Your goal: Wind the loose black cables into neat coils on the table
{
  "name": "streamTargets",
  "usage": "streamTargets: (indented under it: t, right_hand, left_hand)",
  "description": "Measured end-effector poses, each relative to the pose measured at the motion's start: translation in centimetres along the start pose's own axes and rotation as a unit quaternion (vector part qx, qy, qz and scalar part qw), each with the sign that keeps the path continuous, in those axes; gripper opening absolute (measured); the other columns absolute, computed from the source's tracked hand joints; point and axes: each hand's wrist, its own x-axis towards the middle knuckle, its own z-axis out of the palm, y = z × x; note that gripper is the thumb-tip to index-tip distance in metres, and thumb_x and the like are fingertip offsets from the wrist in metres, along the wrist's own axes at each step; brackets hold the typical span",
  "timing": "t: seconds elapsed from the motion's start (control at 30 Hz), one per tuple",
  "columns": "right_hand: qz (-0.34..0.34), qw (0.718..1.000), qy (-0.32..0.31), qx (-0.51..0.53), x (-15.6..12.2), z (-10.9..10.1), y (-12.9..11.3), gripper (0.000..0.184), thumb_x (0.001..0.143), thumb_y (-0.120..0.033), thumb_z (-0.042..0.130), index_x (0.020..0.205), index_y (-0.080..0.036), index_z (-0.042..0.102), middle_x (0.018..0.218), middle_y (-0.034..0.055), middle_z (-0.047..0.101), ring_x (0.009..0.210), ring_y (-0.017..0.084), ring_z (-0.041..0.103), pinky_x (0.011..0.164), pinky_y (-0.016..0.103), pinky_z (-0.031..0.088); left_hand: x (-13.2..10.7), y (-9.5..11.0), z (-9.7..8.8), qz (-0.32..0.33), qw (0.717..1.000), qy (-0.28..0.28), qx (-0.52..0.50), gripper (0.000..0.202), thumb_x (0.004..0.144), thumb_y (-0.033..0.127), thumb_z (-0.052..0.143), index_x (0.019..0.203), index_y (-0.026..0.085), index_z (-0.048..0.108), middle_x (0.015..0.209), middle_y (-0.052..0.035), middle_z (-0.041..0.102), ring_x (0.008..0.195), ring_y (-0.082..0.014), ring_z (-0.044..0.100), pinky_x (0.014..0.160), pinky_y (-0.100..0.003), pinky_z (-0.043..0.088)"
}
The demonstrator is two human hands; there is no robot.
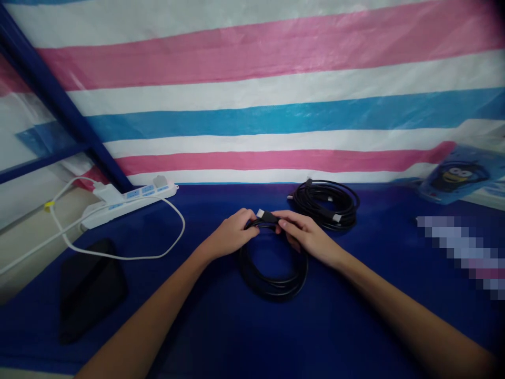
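A black cable [276,296] is wound into a loose coil between my hands, over the blue tabletop. My left hand [235,231] is closed around the coil's upper left, thumb and fingers gripping the strands. On the upper right, my right hand [305,234] pinches the cable just behind its plug [269,216], which has a silvery metal tip pointing left. The plug looks like an HDMI one. Some of the right fingers are hidden behind the strands. Just beyond my right hand lies a second black cable coil [302,202], with its connector ends showing.
A white power strip [130,204] with a plugged-in adapter and white cord [182,231] lies at the back left. Nearer is a black flat case [92,289]. A blue cartoon-printed item [453,176] stands at the right, beyond a pixelated object [465,252]. Striped sheeting [256,121] hangs behind.
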Motion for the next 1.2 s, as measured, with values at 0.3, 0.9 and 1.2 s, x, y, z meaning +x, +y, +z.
streamTargets:
  t: [0.3,0.9,1.2]
  right_hand:
    - [0.043,0.997,-0.043,0.047,-0.3,0.3,-0.6,0.062,0.079,-0.047,0.056,0.133,-0.021,0.039,0.071,-0.0001,0.053,0.051,0.002,0.045,0.046,0.015,0.038]
    - [-0.001,0.991,0.122,-0.058,-0.3,-0.4,0.2,0.046,0.081,-0.053,0.050,0.110,-0.017,0.054,0.099,0.0078,0.057,0.085,0.011,0.054,0.071,0.022,0.046]
    - [0.038,0.993,0.092,0.060,-1.2,-1.6,-1.7,0.055,0.086,-0.063,0.027,0.119,-0.019,0.037,0.056,-0.0066,0.026,0.036,0.000,0.017,0.037,0.019,0.028]
  left_hand:
    - [0.3,0.4,3.5,-0.075,0.962,0.122,-0.234,0.035,0.087,0.040,0.047,0.106,0.011,0.052,0.070,0.0030,0.051,0.051,0.0008,0.040,0.045,-0.012,0.036]
    - [0.4,0.1,1.6,-0.141,0.954,0.216,-0.151,0.044,0.087,0.049,0.044,0.104,0.011,0.056,0.082,-0.0023,0.059,0.067,-0.0050,0.054,0.063,-0.021,0.050]
    - [0.7,-0.7,0.6,-0.096,0.969,0.228,-0.006,0.029,0.080,0.030,0.050,0.104,0.020,0.063,0.111,-0.0066,0.062,0.110,-0.0229,0.053,0.106,-0.049,0.034]
